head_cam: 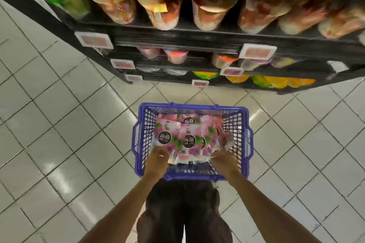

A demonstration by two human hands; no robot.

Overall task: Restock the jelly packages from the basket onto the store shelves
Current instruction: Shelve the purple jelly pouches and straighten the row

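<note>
Restock at pick stage, most work left
Basket (138,144) full of jelly packages (187,141); left hand (158,157) grips their near edge, right hand (222,159) on them (blurred, grip unclear); shelves (177,35) far.

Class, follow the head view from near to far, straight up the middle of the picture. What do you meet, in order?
dark trousers → basket → jelly packages → tiled floor → store shelves
</note>
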